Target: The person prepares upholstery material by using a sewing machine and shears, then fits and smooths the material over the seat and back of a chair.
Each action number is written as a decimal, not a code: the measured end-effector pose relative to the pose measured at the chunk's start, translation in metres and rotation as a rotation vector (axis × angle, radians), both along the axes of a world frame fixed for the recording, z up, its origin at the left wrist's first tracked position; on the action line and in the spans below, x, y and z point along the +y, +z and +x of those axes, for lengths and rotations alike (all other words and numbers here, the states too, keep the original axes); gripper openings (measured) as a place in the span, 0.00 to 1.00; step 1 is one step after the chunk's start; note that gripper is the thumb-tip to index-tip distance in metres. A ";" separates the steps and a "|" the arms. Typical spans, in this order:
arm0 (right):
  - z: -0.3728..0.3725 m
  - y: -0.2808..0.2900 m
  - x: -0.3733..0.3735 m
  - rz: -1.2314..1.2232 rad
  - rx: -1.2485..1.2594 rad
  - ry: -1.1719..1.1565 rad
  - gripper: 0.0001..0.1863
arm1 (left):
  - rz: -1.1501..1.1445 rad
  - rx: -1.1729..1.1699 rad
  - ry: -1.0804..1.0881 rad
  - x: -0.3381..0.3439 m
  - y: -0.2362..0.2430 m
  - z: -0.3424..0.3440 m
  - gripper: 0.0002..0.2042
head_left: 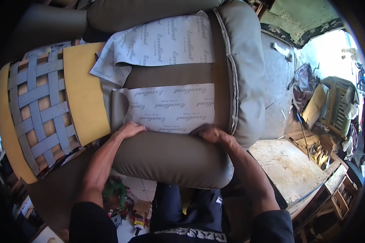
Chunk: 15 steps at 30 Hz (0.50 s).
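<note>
A sofa frame lies before me, partly dressed in brown-grey upholstery cover. Two flaps of the upholstery cover (pixel 170 106) are turned over, showing their pale printed backing. My left hand (pixel 129 129) pinches the near flap's edge by its left corner, beside the padded armrest (pixel 170 158). Further right along that edge, my right hand (pixel 211 133) has its fingers curled on the cover; its fingertips are partly hidden in shadow where flap and armrest meet. A puffy backrest (pixel 247 73) with a pale seam edge stands to the right.
Woven grey webbing (pixel 40 97) and yellow foam (pixel 85 93) cover the frame at left. A worn wooden table (pixel 288 166) stands at right, beside wood scraps. Below the armrest, a bottle with a yellow label (pixel 139 224) and other clutter sit on the tiled floor.
</note>
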State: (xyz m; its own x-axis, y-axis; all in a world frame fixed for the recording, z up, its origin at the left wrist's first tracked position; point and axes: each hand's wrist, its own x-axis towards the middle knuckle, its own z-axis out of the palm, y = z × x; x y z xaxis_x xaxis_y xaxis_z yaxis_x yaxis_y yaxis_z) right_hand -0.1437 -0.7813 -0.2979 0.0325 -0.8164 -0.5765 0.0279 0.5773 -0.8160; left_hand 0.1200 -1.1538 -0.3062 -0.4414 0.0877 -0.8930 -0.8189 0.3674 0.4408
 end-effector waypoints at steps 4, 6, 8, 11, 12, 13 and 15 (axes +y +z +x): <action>0.013 -0.011 0.010 -0.033 -0.239 -0.209 0.19 | -0.127 -0.079 -0.010 0.007 0.041 -0.046 0.22; 0.029 -0.045 0.060 -0.192 -0.123 -0.327 0.19 | -0.298 -0.044 -0.307 0.027 0.052 -0.077 0.18; 0.031 0.001 0.026 0.005 0.410 -0.041 0.16 | -0.501 0.040 -0.394 0.041 0.098 -0.095 0.16; -0.016 0.115 -0.059 -0.052 0.659 -0.247 0.12 | -0.666 0.488 -0.046 0.047 0.142 -0.132 0.11; -0.031 0.120 -0.076 -0.064 0.733 -0.290 0.16 | -0.718 0.707 0.005 0.046 0.133 -0.146 0.09; -0.047 0.117 -0.089 -0.149 0.877 -0.244 0.22 | -0.771 0.929 0.062 0.044 0.126 -0.158 0.07; -0.061 0.115 -0.107 -0.214 1.017 -0.228 0.27 | -0.852 0.949 -0.060 0.038 0.104 -0.172 0.07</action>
State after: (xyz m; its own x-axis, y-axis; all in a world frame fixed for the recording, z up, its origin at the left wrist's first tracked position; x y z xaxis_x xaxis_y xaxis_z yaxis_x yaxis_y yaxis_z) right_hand -0.2048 -0.8879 -0.1830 -0.5501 -0.8302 -0.0903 -0.6348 0.4859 -0.6008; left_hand -0.0516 -1.1158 -0.2021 -0.9498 -0.3127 -0.0147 -0.2856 0.8466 0.4491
